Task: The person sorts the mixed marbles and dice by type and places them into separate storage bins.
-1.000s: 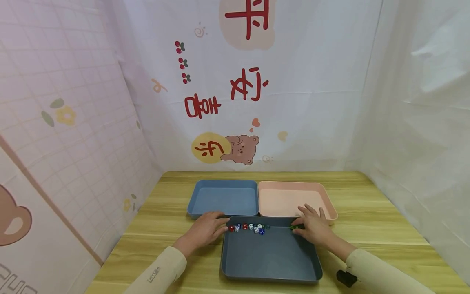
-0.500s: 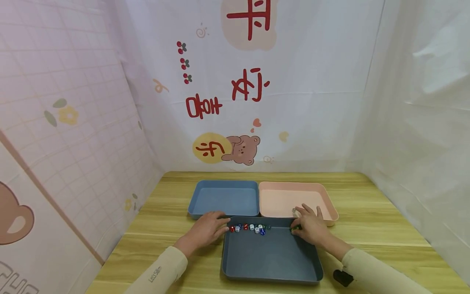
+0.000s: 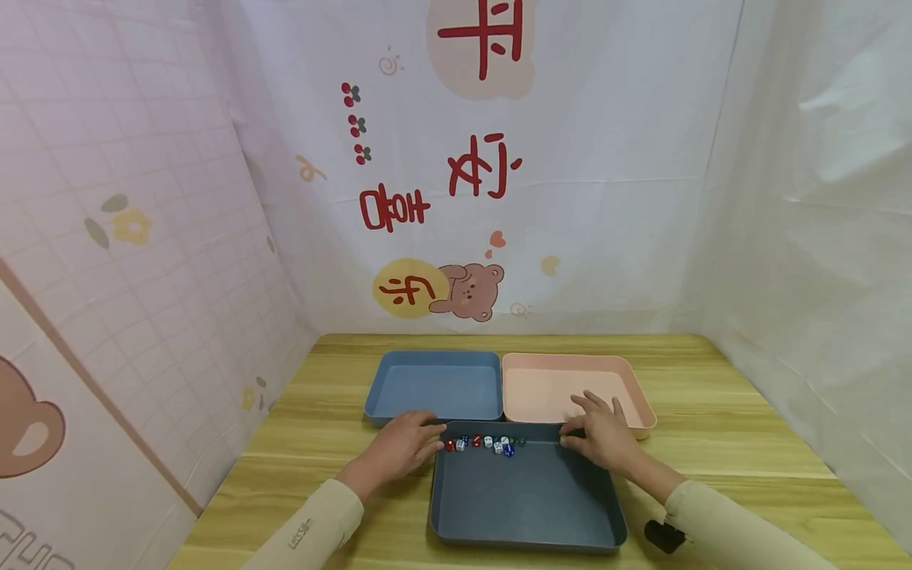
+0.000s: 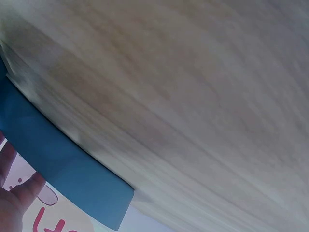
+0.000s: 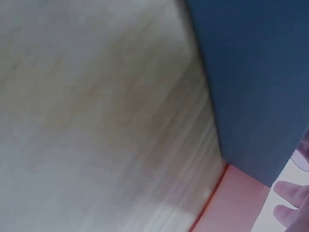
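A dark grey-blue tray [image 3: 527,499] lies nearest in the head view, with red, white, blue and green dice [image 3: 498,448] along its far wall. At its far left corner rests my left hand [image 3: 399,446], fingers over the rim beside a red die [image 3: 450,446]. My right hand [image 3: 602,435] is at the far right corner, thumb and index fingertip together. They appear to pinch a small green die, mostly hidden by the fingers. The other right fingers stretch over the near edge of the pink tray [image 3: 556,384]. The wrist views show only fingers past the tray walls.
A blue tray [image 3: 435,388] stands left of the pink one, both touching or nearly touching the dark tray's far side. Near my right sleeve lies a black object [image 3: 664,537] on the wooden table [image 3: 342,372]. Printed cloth hangs behind and at both sides.
My right hand closed over the green dice and shifted slightly left and toward the far rim. A clear die seen in the pink tray is now mostly covered. The left hand stays put.
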`<state>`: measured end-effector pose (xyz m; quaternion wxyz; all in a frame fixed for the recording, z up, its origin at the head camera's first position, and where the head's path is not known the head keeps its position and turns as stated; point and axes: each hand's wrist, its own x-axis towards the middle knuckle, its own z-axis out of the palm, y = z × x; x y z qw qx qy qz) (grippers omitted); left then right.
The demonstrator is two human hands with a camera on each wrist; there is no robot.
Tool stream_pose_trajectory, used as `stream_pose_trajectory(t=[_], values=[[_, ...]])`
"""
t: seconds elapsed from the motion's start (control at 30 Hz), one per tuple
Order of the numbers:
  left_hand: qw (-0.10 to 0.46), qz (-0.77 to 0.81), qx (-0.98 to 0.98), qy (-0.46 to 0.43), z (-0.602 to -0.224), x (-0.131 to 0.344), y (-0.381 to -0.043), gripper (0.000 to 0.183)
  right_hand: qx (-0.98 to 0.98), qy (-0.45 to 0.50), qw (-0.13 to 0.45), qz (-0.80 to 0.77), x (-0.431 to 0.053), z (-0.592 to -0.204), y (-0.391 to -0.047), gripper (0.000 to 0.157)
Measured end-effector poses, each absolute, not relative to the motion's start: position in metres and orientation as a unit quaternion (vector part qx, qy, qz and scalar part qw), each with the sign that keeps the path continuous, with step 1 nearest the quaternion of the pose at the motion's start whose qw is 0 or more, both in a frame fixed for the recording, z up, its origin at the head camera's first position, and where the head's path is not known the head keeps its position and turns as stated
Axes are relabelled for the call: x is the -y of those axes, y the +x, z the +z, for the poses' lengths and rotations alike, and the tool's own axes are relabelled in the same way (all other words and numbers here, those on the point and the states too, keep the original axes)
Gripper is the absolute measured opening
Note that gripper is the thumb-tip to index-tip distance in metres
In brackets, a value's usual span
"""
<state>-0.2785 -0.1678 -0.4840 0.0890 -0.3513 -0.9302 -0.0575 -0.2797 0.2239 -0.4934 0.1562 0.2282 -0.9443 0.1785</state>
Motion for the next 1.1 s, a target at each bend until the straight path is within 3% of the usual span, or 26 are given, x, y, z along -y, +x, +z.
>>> stream_pose_trajectory(t=[0.8, 1.1], values=[[0.102, -0.068, 0.926, -0.358, -0.485, 0.172, -0.283, 0.038, 0.935, 0.153, 0.148, 0.284, -0.253, -0.466, -0.329, 0.011], [0.103, -0.062, 0.926, -0.358, -0.491, 0.171, -0.285, 0.039, 0.954, 0.109, 0.08, 0.268, -0.257, -0.475, -0.345, 0.02]])
